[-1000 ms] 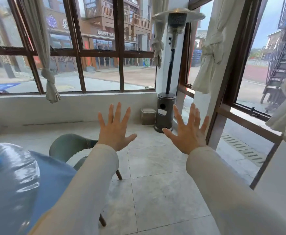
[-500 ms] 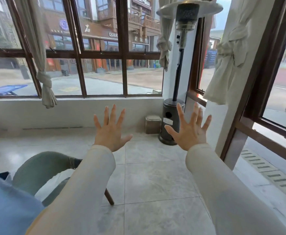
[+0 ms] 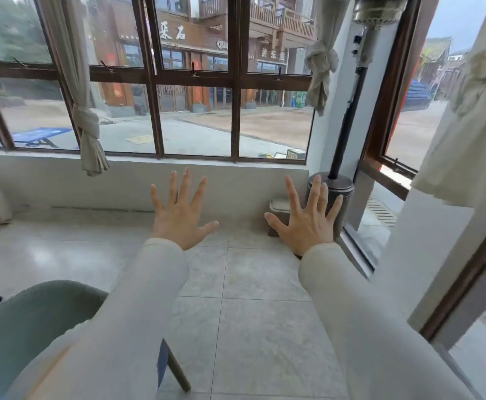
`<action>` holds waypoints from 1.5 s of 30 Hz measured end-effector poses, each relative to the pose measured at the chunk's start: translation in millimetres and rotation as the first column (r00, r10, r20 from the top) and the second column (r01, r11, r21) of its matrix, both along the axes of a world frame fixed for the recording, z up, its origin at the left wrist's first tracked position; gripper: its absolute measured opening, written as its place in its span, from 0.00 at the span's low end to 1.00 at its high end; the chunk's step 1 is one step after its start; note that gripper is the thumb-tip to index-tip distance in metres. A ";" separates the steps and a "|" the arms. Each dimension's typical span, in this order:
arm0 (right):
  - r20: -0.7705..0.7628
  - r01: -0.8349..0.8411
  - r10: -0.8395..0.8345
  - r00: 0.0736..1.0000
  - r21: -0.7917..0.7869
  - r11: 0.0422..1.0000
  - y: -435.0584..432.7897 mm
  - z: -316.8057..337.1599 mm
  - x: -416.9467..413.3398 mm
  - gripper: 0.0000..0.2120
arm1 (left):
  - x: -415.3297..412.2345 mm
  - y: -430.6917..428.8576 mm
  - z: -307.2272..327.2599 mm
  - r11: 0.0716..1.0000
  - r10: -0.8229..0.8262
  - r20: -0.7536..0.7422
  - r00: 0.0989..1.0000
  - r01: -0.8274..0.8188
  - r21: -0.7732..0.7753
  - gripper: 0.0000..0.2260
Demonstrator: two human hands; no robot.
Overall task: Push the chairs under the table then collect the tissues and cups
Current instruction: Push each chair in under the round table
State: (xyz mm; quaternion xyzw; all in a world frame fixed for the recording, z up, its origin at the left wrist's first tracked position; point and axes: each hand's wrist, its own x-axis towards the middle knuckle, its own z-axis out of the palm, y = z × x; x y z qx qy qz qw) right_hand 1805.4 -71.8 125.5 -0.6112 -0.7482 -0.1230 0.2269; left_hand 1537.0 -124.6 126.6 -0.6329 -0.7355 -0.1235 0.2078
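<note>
A grey-green upholstered chair with a wooden leg stands at the lower left, partly behind my left sleeve. My left hand is raised in front of me, palm away, fingers spread, holding nothing. My right hand is held up beside it the same way, empty, well above and beyond the chair. No table, tissues or cups are in view.
A tall patio heater stands in the far right corner with a small beige bin beside it. A low white wall under brown-framed windows runs across the back. Tied curtains hang at the frames. Pale floor tiles lie ahead.
The view has swung left and moved toward the window; the blue table and water bottle have left the frame. The chair now sits lower left. Both hands stay raised and spread.
</note>
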 end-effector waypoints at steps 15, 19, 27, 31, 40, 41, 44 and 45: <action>0.023 -0.090 0.092 0.996 -0.059 0.994 342.8 0.4 -109.0 0.41 | -91.0 323.0 -12.2 0.997 0.062 0.070 0.996 -0.059 -0.045 0.45; 0.024 -0.155 0.156 0.988 -0.035 0.987 446.1 -10.9 -150.7 0.43 | -129.5 400.2 -20.9 0.989 0.142 0.093 0.985 -0.137 -0.052 0.45; 0.062 -0.369 0.370 0.927 -0.037 0.929 623.5 -3.3 -297.5 0.42 | -239.0 515.6 -10.2 0.928 0.368 0.169 0.914 -0.373 -0.005 0.45; 0.060 -0.508 0.513 0.856 -0.079 0.858 663.4 -6.9 -393.9 0.43 | -303.0 524.5 -19.0 0.861 0.507 0.140 0.851 -0.508 -0.031 0.45; 0.094 -0.748 0.766 0.636 -0.165 0.642 678.9 -57.3 -641.4 0.42 | -483.1 510.6 -78.4 0.652 0.754 0.208 0.624 -0.750 -0.114 0.45; 0.093 -0.762 0.781 0.618 -0.175 0.624 677.9 -61.0 -669.7 0.42 | -503.8 508.3 -84.6 0.629 0.772 0.217 0.597 -0.768 -0.123 0.45; 0.090 -0.805 0.828 0.553 -0.197 0.559 668.1 -64.8 -751.4 0.43 | -563.2 496.2 -96.9 0.563 0.816 0.266 0.514 -0.810 -0.162 0.45; 0.088 -0.821 0.845 0.527 -0.205 0.534 662.2 -64.2 -779.5 0.43 | -583.6 490.1 -98.8 0.538 0.830 0.281 0.482 -0.826 -0.171 0.45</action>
